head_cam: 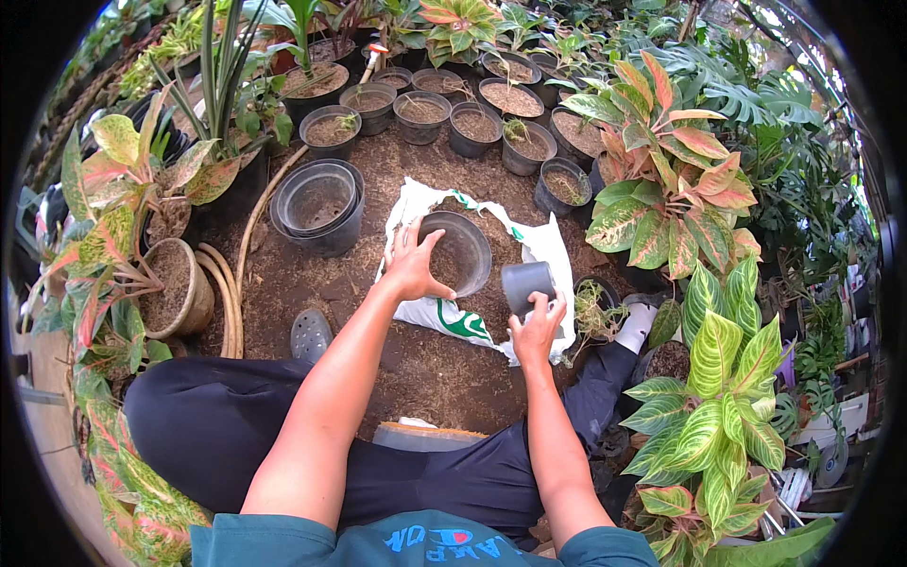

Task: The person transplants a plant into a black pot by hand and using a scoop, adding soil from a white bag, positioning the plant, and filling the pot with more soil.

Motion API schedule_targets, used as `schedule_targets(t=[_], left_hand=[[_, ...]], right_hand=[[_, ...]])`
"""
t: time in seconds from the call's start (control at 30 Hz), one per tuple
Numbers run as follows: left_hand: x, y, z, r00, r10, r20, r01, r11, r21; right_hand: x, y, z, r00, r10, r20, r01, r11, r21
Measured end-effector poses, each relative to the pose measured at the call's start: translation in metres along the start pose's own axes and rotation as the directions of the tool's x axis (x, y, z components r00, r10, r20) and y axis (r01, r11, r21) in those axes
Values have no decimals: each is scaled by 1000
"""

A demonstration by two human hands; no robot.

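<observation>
My left hand (411, 264) spreads its fingers over the left side of a black plastic plant pot (476, 256). Its index finger and thumb lie by the rim; whether they touch it is hard to tell. That pot stands within a white plastic sack with green print (453, 322), which lies opened out on the soil. On the right, my right hand (538, 329) grips a smaller dark plastic pot (523, 283), tipped on its side above the sack's right part. The smaller pot's inside is turned from view.
Nested empty black pots (319, 205) stand at the left. Several soil-filled pots (421, 117) curve along the back. A hose (248, 234) runs down the left, beside a potted aglaonema (177, 290). Leafy plants (716, 397) crowd the right, near a pot with wilted sprigs (595, 305).
</observation>
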State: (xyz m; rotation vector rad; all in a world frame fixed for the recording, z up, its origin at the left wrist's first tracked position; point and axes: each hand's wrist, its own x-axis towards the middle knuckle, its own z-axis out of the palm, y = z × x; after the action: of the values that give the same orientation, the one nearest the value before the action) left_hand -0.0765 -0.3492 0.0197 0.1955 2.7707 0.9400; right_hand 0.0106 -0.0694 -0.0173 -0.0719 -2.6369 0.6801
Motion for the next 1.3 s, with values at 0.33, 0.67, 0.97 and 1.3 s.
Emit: schedule_targets(t=[0.33, 0.67, 0.97, 1.3], left_hand=[[1, 0, 3, 1000, 19, -3, -18, 999, 40], [2, 4, 1, 1000, 6, 5, -6, 999, 52], [8, 6, -1, 997, -33, 71, 28, 997, 71], [23, 16, -8, 963, -167, 210, 127, 973, 193]], right_hand=[[-24, 14, 49, 933, 342, 111, -357, 921, 157], [-11, 17, 65, 712, 525, 465, -682, 361, 636], [3, 12, 19, 944, 323, 66, -328, 895, 302], [55, -18, -38, 929, 365, -58, -342, 908, 242]])
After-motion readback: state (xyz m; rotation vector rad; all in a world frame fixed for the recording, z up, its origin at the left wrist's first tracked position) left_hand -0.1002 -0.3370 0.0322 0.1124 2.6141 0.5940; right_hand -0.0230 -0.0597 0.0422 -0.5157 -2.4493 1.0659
